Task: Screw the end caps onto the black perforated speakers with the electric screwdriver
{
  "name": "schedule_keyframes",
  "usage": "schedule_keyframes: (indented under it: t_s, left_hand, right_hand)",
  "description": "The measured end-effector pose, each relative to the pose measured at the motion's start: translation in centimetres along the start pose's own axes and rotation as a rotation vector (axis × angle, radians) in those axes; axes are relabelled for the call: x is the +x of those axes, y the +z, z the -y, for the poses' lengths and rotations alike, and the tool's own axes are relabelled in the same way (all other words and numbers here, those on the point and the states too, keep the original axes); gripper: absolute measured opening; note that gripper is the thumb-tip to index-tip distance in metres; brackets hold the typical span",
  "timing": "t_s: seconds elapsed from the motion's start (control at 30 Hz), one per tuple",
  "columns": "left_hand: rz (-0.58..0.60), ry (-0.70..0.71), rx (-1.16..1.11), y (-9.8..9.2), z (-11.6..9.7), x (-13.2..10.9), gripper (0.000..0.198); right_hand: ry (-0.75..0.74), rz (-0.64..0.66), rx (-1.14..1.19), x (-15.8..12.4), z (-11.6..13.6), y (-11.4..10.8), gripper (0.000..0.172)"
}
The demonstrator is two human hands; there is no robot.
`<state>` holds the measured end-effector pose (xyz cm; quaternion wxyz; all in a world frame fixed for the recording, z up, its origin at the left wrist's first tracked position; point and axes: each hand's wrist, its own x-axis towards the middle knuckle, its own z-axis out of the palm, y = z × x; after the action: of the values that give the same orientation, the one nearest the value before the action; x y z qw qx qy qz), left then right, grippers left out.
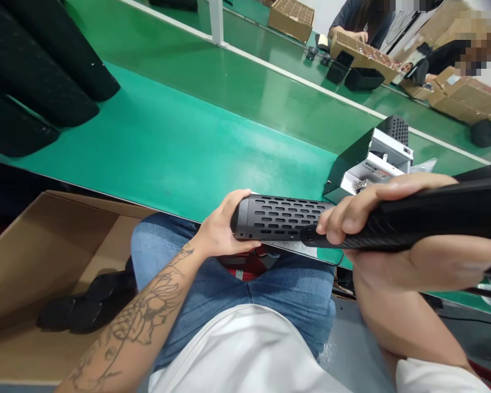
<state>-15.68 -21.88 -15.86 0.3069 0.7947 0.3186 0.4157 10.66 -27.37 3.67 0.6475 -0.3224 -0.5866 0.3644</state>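
Note:
My left hand [225,226] is closed around the rounded end of a dark grey cylinder [282,215] with rows of slots. The cylinder lies level above my lap, at the front edge of the green table [196,158]. In my right hand [376,218] is a black electric screwdriver [437,215], its body slanting off to the right edge. The screwdriver's narrow front end lies against the near side of the cylinder, close to the far end from my left hand. My right fingers cover that end, so I cannot tell whether the tip sits on a screw.
Behind my right hand stands a black-and-silver box-shaped machine [372,161], with another perforated black part [396,129] behind it. Several black cylinders [61,60] lie at the far left. A cardboard box [20,273] holding black parts is below left. Across the table, people sit by cartons [292,19].

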Motion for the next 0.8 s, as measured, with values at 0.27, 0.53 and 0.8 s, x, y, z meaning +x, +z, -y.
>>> schedule_keyframes:
  t_s: [0.27, 0.53, 0.8]
  left_hand:
    - [0.011, 0.021, -0.001, 0.0, -0.2, 0.4, 0.125]
    - [0.013, -0.019, -0.001, 0.0, -0.4, 0.3, 0.125]
    - [-0.012, 0.035, 0.011, 0.0, -0.1, 0.2, 0.122]
  right_hand:
    - [0.136, 0.046, 0.017, -0.4, 0.0, 0.3, 0.043]
    - [0.037, 0.302, 0.146, 0.6, -2.2, -1.7, 0.034]
    - [-0.011, 0.281, 0.047, -0.2, -2.0, -0.9, 0.034]
